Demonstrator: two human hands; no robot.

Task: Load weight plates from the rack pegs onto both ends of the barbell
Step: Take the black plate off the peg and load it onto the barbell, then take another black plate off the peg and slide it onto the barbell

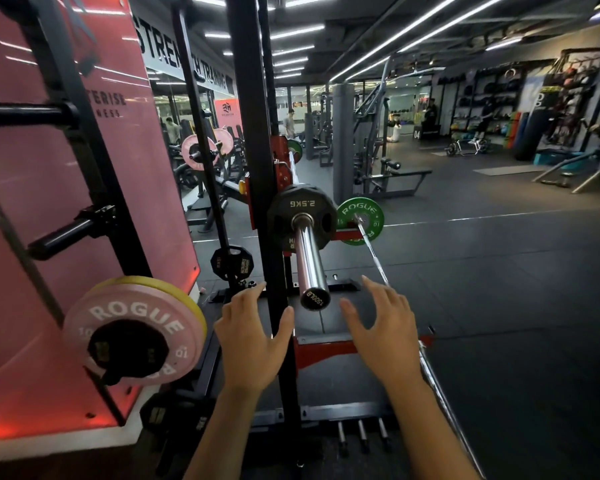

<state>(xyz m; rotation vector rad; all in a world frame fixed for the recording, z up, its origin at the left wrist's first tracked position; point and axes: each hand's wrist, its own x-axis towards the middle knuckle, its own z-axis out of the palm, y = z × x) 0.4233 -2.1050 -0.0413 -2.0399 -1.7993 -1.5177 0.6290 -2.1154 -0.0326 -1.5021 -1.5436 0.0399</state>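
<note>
The barbell's chrome sleeve (309, 261) points toward me from the rack, with a black 2.5 kg plate (302, 209) pushed on at its inner end. My left hand (253, 337) and my right hand (383, 330) hover open on either side of the sleeve's end cap, touching nothing. At lower left a rack peg carries a pink Rogue plate (136, 327) with a small black plate (127, 348) in front of it and a yellow plate (174, 289) behind. The barbell's far end (293, 157) shows a green plate (295, 148) beyond the upright.
A black rack upright (257, 133) stands just left of the sleeve. Bare pegs (63, 233) stick out of the rack at left. A green Rogue plate (360, 220) sits on a second thin bar (373, 251) to the right. Small black plates (232, 263) hang low behind. Open rubber floor (499, 289) spreads right.
</note>
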